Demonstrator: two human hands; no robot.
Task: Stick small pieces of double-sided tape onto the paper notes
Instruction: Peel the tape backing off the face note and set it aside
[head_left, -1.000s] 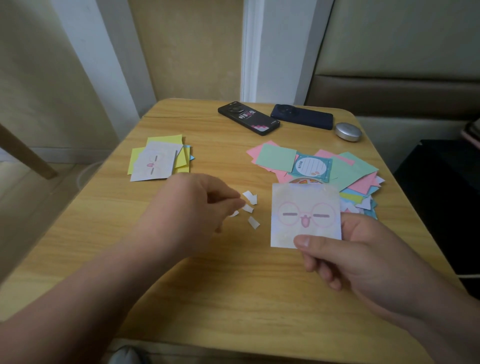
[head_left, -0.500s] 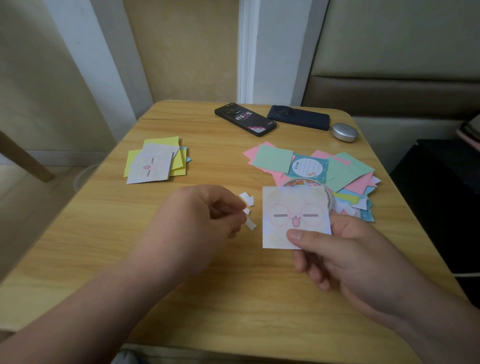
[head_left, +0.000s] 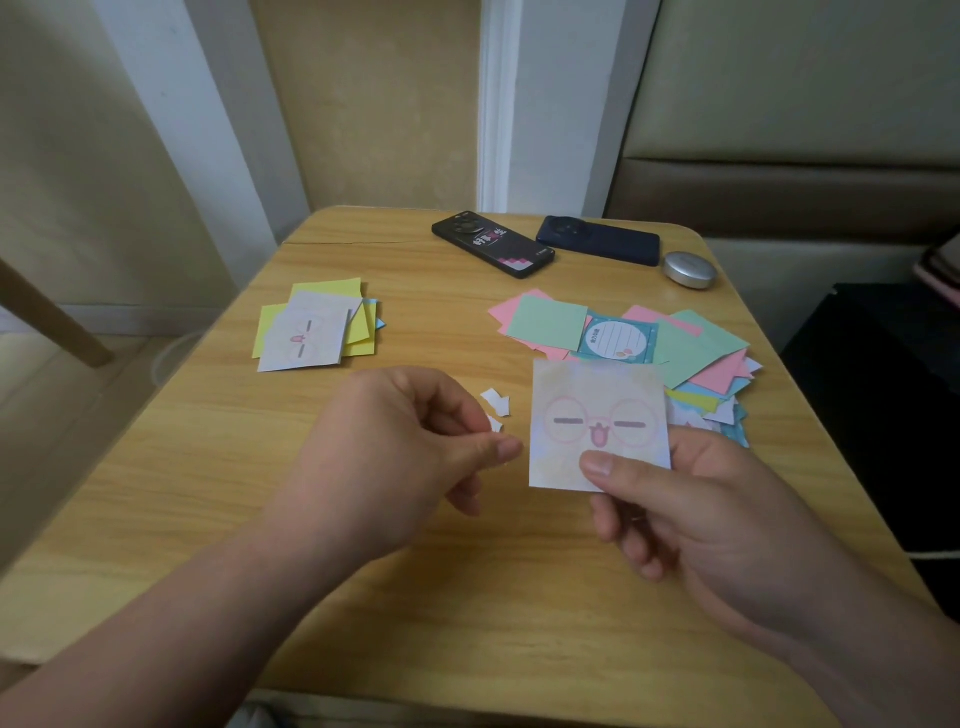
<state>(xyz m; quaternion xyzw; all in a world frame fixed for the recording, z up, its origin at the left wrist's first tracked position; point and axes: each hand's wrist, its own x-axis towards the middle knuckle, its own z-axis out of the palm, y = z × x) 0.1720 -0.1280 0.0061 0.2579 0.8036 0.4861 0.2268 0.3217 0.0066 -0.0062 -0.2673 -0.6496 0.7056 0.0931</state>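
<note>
Since the right hand (head_left: 727, 530) pinches the note (head_left: 597, 415) face-up, it's ready for taping. Left hand (head_left: 395, 457) pinches near the tape bits (head_left: 496, 401); can't tell if it's got one.

Whether the left hand (head_left: 395, 452) pinches anything is hidden by its own fingers. The note (head_left: 597, 410) covers part of the pile (head_left: 701, 348) at centre right.

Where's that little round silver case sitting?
In the head view, the silver case sits near the far right corner of the table, just right of the dark blue phone.
</note>
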